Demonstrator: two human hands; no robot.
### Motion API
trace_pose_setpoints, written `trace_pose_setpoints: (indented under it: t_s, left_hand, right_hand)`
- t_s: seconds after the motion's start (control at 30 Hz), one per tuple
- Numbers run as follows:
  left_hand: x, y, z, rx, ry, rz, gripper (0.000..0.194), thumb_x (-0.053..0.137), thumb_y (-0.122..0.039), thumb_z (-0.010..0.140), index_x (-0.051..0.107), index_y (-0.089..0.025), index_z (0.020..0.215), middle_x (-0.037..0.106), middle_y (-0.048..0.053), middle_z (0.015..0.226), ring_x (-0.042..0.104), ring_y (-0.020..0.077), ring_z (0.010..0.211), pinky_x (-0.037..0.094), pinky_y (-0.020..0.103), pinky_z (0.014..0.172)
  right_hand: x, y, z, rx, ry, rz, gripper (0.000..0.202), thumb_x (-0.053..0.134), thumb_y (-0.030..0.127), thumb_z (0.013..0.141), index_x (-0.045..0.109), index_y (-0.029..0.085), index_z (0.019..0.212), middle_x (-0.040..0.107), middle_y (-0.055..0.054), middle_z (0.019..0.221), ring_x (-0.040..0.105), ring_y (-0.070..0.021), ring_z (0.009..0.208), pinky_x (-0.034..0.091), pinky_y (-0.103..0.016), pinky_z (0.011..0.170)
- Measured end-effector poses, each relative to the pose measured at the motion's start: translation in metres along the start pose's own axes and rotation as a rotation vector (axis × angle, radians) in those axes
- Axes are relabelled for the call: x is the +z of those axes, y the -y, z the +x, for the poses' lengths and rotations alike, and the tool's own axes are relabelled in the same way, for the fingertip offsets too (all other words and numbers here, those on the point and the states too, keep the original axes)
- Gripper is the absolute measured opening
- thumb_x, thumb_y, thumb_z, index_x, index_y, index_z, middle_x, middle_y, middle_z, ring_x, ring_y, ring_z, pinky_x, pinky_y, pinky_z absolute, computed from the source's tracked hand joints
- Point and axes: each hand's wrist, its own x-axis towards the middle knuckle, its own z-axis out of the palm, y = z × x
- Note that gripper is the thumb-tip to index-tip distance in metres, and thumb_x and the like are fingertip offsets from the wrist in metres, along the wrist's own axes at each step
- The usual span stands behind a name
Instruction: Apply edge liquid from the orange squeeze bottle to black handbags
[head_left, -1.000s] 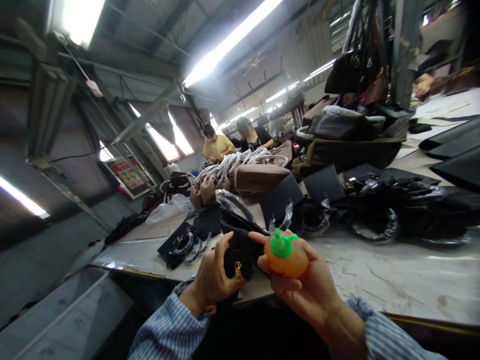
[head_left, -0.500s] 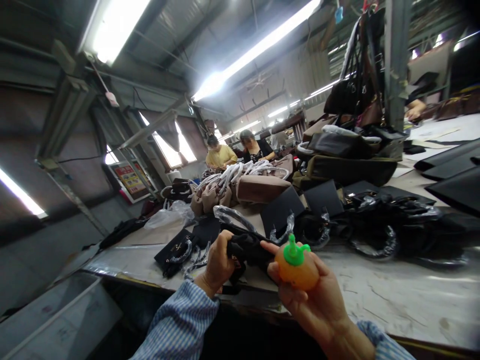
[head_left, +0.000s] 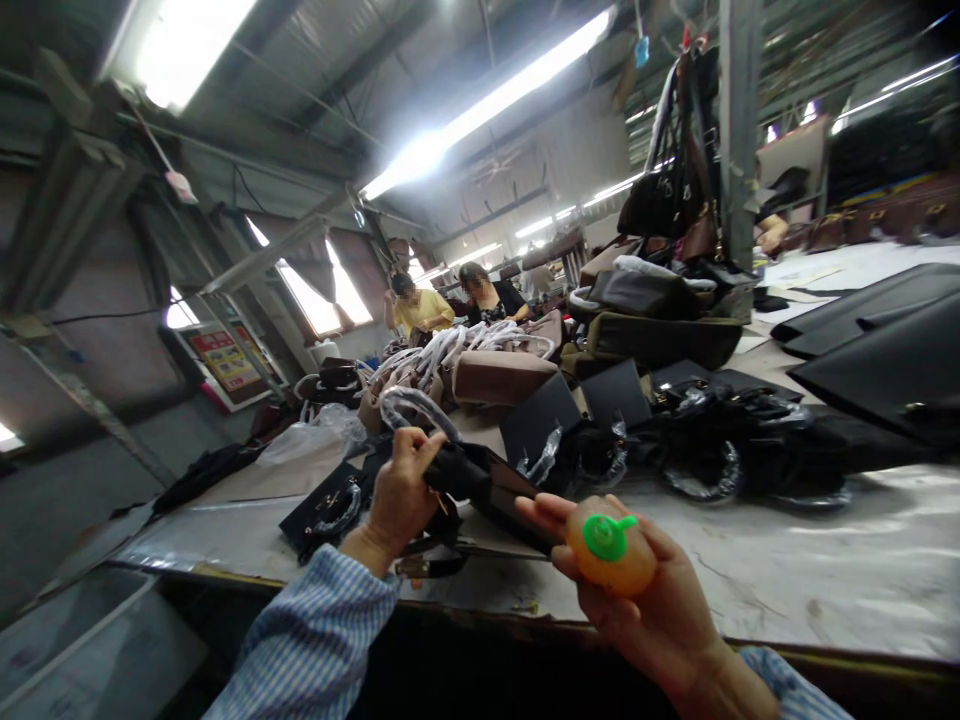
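My left hand (head_left: 405,490) is closed on the edge of a black handbag (head_left: 517,495) lying at the table's front edge. A plastic-wrapped handle (head_left: 412,405) rises from the bag behind that hand. In the palm of my right hand (head_left: 660,590) rests a small squeeze bottle (head_left: 611,560) of orange liquid with a green cap, its fingers curled round it. The right fingertips are close to the bag's side; I cannot tell whether they touch it. The bag's far side is partly hidden by my left hand.
Black handbags with wrapped handles (head_left: 705,480) lie along the table (head_left: 810,570). Taupe bags (head_left: 506,375) are piled farther back, with two people beyond them. A dark bag pile (head_left: 660,340) stands by a metal post (head_left: 739,130). A pale bin (head_left: 97,650) sits low at the left.
My left hand has moved left and up with the bag's edge, and more of the bag's side shows. My right hand has shifted right, tipping the bottle's green cap toward me.
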Motion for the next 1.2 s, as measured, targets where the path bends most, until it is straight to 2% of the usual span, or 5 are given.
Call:
trace_pose_setpoints:
  t_s: [0.1,0.23,0.67,0.97,1.2]
  left_hand:
    - [-0.032,0.003,0.028,0.068,-0.022,-0.084,0.047,0.056,-0.019,0.085,0.066,-0.018,0.131,0.057,0.016,0.144,0.069,0.0288,0.115,0.06,0.044,0.099]
    - [-0.055,-0.016,0.07,0.122,0.285,-0.226,0.024,0.054,-0.021,0.082,0.071,-0.017,0.099,0.074,0.005,0.094,0.071,0.0215,0.086,0.058,0.033,0.086]
    - [-0.037,-0.113,0.164,0.263,1.03,-0.229,0.025,0.062,-0.038,0.087,0.065,-0.017,0.074,0.055,-0.002,0.068,0.045,0.0126,0.061,0.033,0.026,0.055]
    - [0.081,-0.112,0.103,0.345,1.346,-0.421,0.033,0.065,-0.031,0.088,0.049,-0.019,0.061,0.037,-0.005,0.057,0.034,0.0117,0.058,0.03,0.027,0.055]
    - [0.129,-0.117,0.066,0.272,1.413,-0.573,0.018,0.067,-0.034,0.089,0.068,-0.016,0.091,0.063,-0.001,0.083,0.053,0.0136,0.073,0.041,0.022,0.065]
  right_hand:
    - [-0.014,0.022,-0.031,-0.102,-0.074,-0.076,0.037,0.085,0.032,0.085,0.078,0.007,0.113,0.078,-0.02,0.125,0.079,-0.0214,0.08,0.055,-0.016,0.041]
    - [-0.024,0.047,-0.07,-0.305,-0.338,-0.145,0.027,0.086,0.029,0.076,0.081,0.012,0.097,0.081,-0.018,0.101,0.077,-0.0234,0.077,0.051,-0.016,0.038]
    - [-0.028,0.076,-0.129,-0.645,-0.778,-0.255,0.031,0.09,0.029,0.061,0.078,0.018,0.088,0.081,-0.017,0.098,0.076,-0.0265,0.067,0.049,-0.02,0.035]
    - [-0.034,0.074,-0.127,-0.638,-0.91,-0.368,0.038,0.098,0.035,0.057,0.081,0.023,0.089,0.082,-0.008,0.091,0.077,-0.0259,0.068,0.057,-0.023,0.039]
    - [-0.06,0.086,-0.128,-0.669,-0.793,-0.967,0.042,0.091,0.057,0.074,0.078,0.024,0.098,0.078,-0.007,0.093,0.071,-0.0218,0.068,0.052,-0.023,0.042]
